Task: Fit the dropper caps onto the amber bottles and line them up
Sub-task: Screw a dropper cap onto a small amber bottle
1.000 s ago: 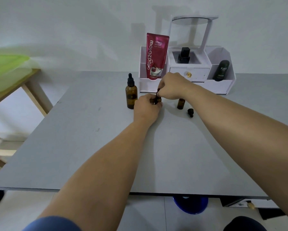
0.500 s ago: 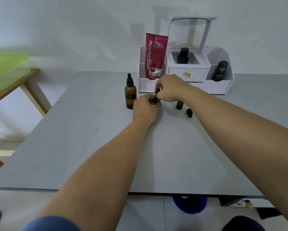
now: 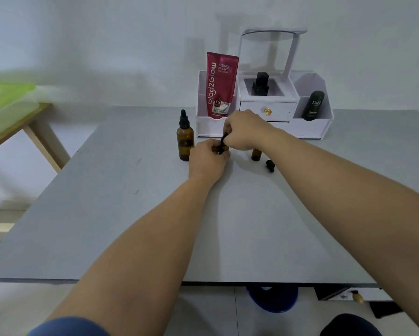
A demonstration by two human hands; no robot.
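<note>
A tall amber bottle (image 3: 185, 144) with its black dropper cap fitted stands at the far middle of the grey table (image 3: 106, 214). Just right of it, my left hand (image 3: 207, 160) grips a small amber bottle (image 3: 224, 149), mostly hidden by my fingers. My right hand (image 3: 243, 133) pinches the black dropper cap (image 3: 224, 139) on top of that bottle. Another small amber bottle (image 3: 256, 154) stands uncapped to the right, partly behind my right wrist. A loose black dropper cap (image 3: 270, 165) lies on the table beside it.
A white organiser (image 3: 310, 128) stands behind the bottles against the wall, holding a red tube (image 3: 221, 86), a black bottle (image 3: 261, 83) and a dark green bottle (image 3: 312, 105). A wooden table (image 3: 31, 122) with a green tub (image 3: 5, 103) is at the left.
Both hands stay on the small bottle and its cap; my right fingers shift slightly on the cap. The view has drifted a little.
</note>
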